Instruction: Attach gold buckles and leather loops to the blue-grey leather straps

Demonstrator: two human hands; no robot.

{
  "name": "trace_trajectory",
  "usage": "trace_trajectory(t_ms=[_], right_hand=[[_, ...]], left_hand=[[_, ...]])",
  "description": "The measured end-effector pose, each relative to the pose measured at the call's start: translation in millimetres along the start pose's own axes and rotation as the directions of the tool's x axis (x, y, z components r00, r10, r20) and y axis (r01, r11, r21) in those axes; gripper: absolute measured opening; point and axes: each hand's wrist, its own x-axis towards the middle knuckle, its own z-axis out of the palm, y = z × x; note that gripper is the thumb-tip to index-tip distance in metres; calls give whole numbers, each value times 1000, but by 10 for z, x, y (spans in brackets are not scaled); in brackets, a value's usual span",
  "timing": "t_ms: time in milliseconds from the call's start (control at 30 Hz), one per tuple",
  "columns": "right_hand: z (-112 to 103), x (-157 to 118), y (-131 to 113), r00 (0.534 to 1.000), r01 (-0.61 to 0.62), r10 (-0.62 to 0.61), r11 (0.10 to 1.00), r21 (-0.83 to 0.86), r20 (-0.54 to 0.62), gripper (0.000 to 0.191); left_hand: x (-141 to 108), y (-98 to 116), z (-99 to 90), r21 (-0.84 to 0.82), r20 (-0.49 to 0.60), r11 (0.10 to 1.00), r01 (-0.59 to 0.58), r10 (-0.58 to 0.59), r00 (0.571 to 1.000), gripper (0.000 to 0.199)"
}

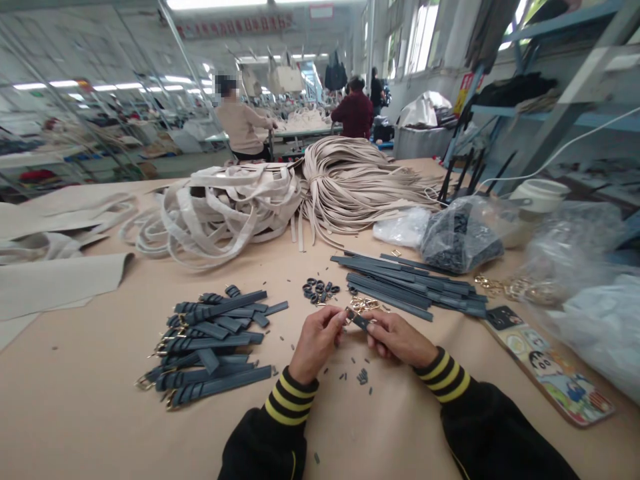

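Head view, left hand [319, 339], right hand [399, 339], grips pinching flat dark strip [359, 321], shiny gold hardware [366, 304] beyond

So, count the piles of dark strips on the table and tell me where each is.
2. One pile of buckled strips lies left of the left hand; plainer strips lie beyond the right hand. The clear bag may hide more.

Red banner lettering [239, 27], too blurred
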Motion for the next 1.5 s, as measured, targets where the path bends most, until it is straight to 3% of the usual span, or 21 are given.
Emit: trace_trajectory(t_ms=[233, 467, 567, 667, 900, 1033, 1133, 1200, 1333, 1500], right_hand=[[-28, -44, -66, 996, -18, 5, 990, 143, 93, 32], [-24, -45, -99, 989, -22, -6, 982, 189, 145, 27], [9, -30, -84, 992, 12, -36, 982, 191, 121, 24], [60, -11, -68, 996, 37, -51, 981, 188, 67, 20], [183, 12, -42, 980, 150, -137, 985, 86, -141, 13], [195, 14, -13, 963, 227, -228, 974, -25, -140, 7], [177, 25, 5, 968, 213, -216, 976, -41, -128, 6], [156, 32, 11, 973, 188, -188, 982, -13, -136, 10], [108, 33, -2, 976, 182, -175, 982, 45, -129, 16], [95, 29, -17, 987, 148, -137, 980, 133, -86, 21]], left_hand=[[7, -5, -19, -308, -3, 942, 135, -143, 990, 24], [-5, 3, 23, -588, 181, 742, 323, -269, 946, 23], [-17, -39, 92, -618, 278, 666, 417, -311, 909, 25], [-27, -89, 165, -590, 328, 654, 474, -343, 880, 27], [-34, -68, 218, -557, 296, 722, 410, -289, 910, 23], [-45, -67, 237, -499, 208, 798, 339, -269, 940, 24], [-48, -83, 238, -404, 133, 885, 233, -195, 972, 20], [-49, -77, 226, -370, 164, 907, 203, -152, 975, 16], [-55, -33, 207, -473, 283, 836, 280, -156, 946, 16], [-55, -52, 216, -564, 231, 760, 323, -230, 945, 23]])
